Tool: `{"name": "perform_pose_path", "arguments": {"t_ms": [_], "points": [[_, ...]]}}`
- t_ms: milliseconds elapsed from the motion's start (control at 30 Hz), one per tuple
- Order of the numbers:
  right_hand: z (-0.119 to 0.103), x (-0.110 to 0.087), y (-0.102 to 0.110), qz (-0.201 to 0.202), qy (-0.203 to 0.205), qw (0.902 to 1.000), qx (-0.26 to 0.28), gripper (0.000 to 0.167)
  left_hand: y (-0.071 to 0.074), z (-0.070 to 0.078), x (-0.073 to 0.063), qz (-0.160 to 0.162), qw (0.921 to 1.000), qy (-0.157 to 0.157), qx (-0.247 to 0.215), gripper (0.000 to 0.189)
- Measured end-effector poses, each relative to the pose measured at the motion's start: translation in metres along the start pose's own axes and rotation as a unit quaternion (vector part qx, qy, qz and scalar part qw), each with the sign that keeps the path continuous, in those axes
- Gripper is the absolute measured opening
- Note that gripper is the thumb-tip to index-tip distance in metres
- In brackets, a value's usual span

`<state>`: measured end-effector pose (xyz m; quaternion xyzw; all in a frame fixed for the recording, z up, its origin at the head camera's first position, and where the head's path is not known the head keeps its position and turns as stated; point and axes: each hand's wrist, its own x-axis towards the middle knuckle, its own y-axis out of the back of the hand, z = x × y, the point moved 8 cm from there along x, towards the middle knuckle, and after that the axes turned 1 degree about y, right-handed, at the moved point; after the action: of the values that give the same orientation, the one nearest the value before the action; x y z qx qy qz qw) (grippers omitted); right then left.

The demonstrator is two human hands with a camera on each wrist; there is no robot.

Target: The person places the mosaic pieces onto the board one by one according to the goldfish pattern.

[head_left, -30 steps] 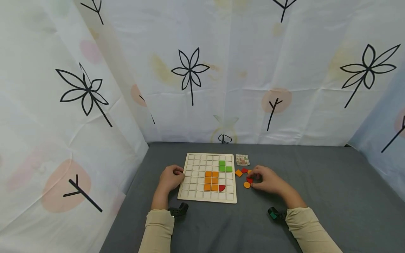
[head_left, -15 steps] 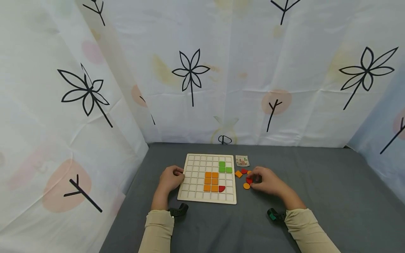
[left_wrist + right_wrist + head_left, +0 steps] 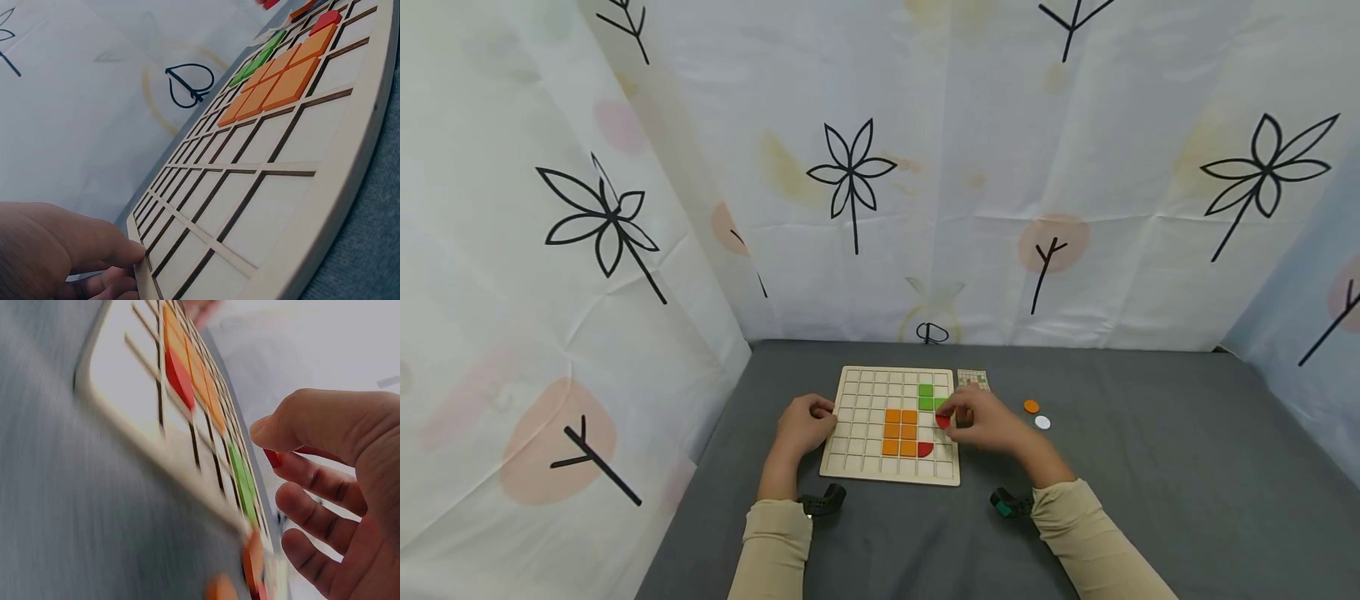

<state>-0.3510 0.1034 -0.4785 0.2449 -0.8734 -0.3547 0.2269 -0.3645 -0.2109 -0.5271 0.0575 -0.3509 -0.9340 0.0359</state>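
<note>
A pale wooden grid board [image 3: 859, 442] lies on the grey cloth. Its left edge is held by my left hand [image 3: 805, 423]; in the left wrist view the thumb rests on the rim [image 3: 145, 275], the fingers curled beside it. Over the board's right side, my right hand [image 3: 992, 423] pinches a small red piece [image 3: 273, 458] between thumb and index finger, most of it hidden there. Set in the grid are a block of orange squares [image 3: 900, 432], several green squares [image 3: 926, 397] and a red quarter-round tile [image 3: 925, 450].
Behind the right hand, a small printed pattern card [image 3: 973, 377] is partly covered. An orange disc [image 3: 1032, 407] and a white disc [image 3: 1042, 422] lie to its right. Loose orange pieces [image 3: 252, 559] sit beside the board, blurred in the right wrist view. A patterned curtain [image 3: 985, 275] hangs behind.
My right hand has moved left from the loose pieces to over the board, carrying the red piece. The white disc now shows where the hand was. My left hand stays put.
</note>
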Motion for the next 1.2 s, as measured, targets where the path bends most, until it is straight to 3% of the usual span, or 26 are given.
{"name": "perform_pose_path", "arguments": {"t_ms": [167,533,1200], "points": [[-0.021,0.023,-0.030,-0.035,0.037,0.9981,0.035,0.023,0.000,0.000,0.000,0.003,1.0000,-0.001,0.003,0.020],[-0.047,0.051,-0.077,-0.095,0.050,0.9932,0.045,0.021,0.000,0.004,0.000,-0.001,1.0000,0.001,0.000,0.020],[-0.054,0.054,-0.091,-0.109,0.046,0.9928,0.016,0.014,0.000,-0.001,0.001,0.000,1.0000,0.008,0.002,0.020]]}}
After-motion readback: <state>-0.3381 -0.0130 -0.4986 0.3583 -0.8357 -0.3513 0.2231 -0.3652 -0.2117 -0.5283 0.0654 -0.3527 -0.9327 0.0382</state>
